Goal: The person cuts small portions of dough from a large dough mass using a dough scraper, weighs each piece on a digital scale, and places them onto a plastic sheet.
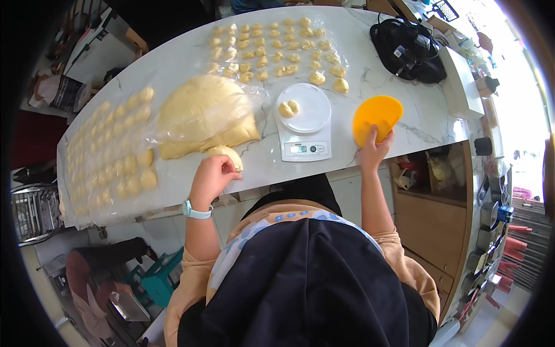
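My right hand grips a yellow dough scraper by its lower edge, at the table's front right. My left hand, with a watch on the wrist, has its fingers closed at a strip of dough near the front edge. Behind that strip lies a large slab of dough, partly under clear plastic. Between my hands stands a white kitchen scale with small dough pieces on its round plate. The digits on its display are too small to read.
Rows of dough balls sit at the back, and more dough balls lie under plastic on the left. A black bag rests at the back right of the marble table, beside a white box. A teal stool stands below left.
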`<state>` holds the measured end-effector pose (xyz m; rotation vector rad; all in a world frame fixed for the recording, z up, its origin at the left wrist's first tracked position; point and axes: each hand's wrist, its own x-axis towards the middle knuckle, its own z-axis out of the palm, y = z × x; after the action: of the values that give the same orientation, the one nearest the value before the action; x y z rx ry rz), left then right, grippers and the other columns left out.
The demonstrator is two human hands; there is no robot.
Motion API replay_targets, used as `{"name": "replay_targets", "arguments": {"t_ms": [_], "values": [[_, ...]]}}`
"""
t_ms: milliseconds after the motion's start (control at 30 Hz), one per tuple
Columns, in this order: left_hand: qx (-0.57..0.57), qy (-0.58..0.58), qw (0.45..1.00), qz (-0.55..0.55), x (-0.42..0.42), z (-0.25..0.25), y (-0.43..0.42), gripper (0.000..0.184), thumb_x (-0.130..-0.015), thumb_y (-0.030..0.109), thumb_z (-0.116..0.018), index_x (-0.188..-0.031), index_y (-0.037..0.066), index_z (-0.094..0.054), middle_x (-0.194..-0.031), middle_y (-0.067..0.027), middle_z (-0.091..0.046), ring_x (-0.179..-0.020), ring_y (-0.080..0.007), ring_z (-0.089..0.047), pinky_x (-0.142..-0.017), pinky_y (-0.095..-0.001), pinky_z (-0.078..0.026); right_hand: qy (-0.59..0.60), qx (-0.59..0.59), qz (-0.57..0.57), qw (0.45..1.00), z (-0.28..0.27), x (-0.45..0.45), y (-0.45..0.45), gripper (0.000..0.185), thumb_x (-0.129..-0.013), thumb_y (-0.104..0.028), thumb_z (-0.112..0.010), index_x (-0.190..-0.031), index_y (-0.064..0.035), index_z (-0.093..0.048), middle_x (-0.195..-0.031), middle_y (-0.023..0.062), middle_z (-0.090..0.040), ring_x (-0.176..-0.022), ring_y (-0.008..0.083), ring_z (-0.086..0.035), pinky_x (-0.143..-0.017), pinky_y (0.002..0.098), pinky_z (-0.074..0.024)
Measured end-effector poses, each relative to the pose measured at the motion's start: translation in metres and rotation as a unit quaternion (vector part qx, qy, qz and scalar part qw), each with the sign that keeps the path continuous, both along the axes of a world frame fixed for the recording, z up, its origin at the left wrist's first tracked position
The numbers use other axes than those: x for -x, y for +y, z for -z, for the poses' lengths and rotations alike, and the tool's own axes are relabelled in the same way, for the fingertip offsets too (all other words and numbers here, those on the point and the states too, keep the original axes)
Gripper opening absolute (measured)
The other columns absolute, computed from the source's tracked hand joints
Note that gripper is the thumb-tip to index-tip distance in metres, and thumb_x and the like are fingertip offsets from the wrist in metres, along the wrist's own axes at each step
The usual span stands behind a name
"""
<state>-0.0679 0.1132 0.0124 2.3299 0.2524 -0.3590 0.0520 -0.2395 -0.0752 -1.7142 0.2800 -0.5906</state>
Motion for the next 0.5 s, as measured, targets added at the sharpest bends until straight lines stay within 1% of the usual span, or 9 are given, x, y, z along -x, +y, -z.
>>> {"name": "replay_targets", "arguments": {"t_ms": [33, 133, 200, 267, 367, 467, 500], "values": [[0.038, -0.009, 0.999, 0.025, -0.005, -0.01, -0.004, 0.016, -0.07, 0.008, -0.077, -0.077, 0.0, -0.065, -0.065, -0.0088, -0.062, -0.058, -0.0125, -0.056, -0.058, -0.0267, -0.045, 0.003, 0.0, 0.002, 1.0, -0.001, 0.001, 0.0, 0.04, -0.092, -0.019, -0.056, -0.123, 0.0016, -0.042, -0.108, 0.0135, -0.056, -0.097, 0.0209, -0.057, -0.083, 0.0312, -0.0462], [0.095, -0.14, 0.986, -0.002, -0.032, -0.025, -0.025, 0.01, -0.077, 0.005, -0.069, -0.085, -0.001, -0.067, -0.071, -0.0107, -0.065, -0.062, -0.0165, -0.06, -0.061, -0.0278, -0.047, 0.003, 0.031, -0.003, 1.0, -0.001, 0.001, 0.0, 0.038, -0.092, -0.019, -0.056, -0.122, 0.0014, -0.043, -0.108, 0.0135, -0.057, -0.096, 0.021, -0.057, -0.082, 0.0314, -0.0466], [0.067, -0.28, 0.956, 0.056, -0.06, -0.031, -0.042, 0.01, -0.082, 0.004, -0.063, -0.09, -0.001, -0.068, -0.075, -0.0113, -0.066, -0.064, -0.021, -0.061, -0.063, -0.0278, -0.048, 0.007, 0.04, -0.002, 0.999, -0.001, 0.001, -0.001, 0.038, -0.092, -0.019, -0.056, -0.121, 0.0016, -0.044, -0.108, 0.0136, -0.057, -0.097, 0.021, -0.057, -0.082, 0.0314, -0.0466], [0.06, -0.246, 0.963, 0.09, -0.087, -0.026, -0.06, 0.017, -0.083, 0.006, -0.063, -0.099, 0.002, -0.066, -0.089, -0.0127, -0.064, -0.076, -0.0252, -0.062, -0.07, -0.0298, -0.049, 0.006, 0.038, -0.003, 0.999, -0.003, 0.001, 0.0, 0.038, -0.092, -0.019, -0.056, -0.121, 0.0016, -0.044, -0.108, 0.0136, -0.057, -0.097, 0.0209, -0.057, -0.083, 0.0313, -0.0466], [-0.004, -0.297, 0.945, 0.141, -0.117, 0.008, -0.079, 0.031, -0.082, 0.011, -0.065, -0.113, 0.007, -0.061, -0.105, -0.0135, -0.057, -0.094, -0.0275, -0.058, -0.081, -0.0344, -0.048, 0.003, 0.023, -0.008, 1.0, -0.003, 0.001, 0.0, 0.038, -0.092, -0.019, -0.057, -0.121, 0.0016, -0.044, -0.108, 0.0138, -0.057, -0.098, 0.0207, -0.058, -0.083, 0.0313, -0.0467], [-0.066, -0.239, 0.958, 0.142, -0.127, 0.009, -0.086, 0.042, -0.081, 0.018, -0.068, -0.121, 0.011, -0.057, -0.115, -0.0132, -0.05, -0.108, -0.03, -0.051, -0.09, -0.0382, -0.044, 0.001, 0.029, -0.008, 1.0, -0.002, 0.0, -0.001, 0.039, -0.092, -0.02, -0.057, -0.121, 0.0017, -0.044, -0.107, 0.0137, -0.057, -0.097, 0.0207, -0.058, -0.082, 0.0314, -0.0471], [-0.055, -0.231, 0.961, 0.141, -0.129, 0.009, -0.087, 0.043, -0.08, 0.019, -0.068, -0.121, 0.011, -0.057, -0.117, -0.0131, -0.049, -0.11, -0.0303, -0.049, -0.091, -0.0381, -0.044, 0.003, 0.037, -0.009, 0.999, -0.002, 0.001, -0.001, 0.039, -0.092, -0.02, -0.057, -0.121, 0.0017, -0.044, -0.107, 0.0136, -0.058, -0.096, 0.0208, -0.058, -0.082, 0.0314, -0.0473]]}}
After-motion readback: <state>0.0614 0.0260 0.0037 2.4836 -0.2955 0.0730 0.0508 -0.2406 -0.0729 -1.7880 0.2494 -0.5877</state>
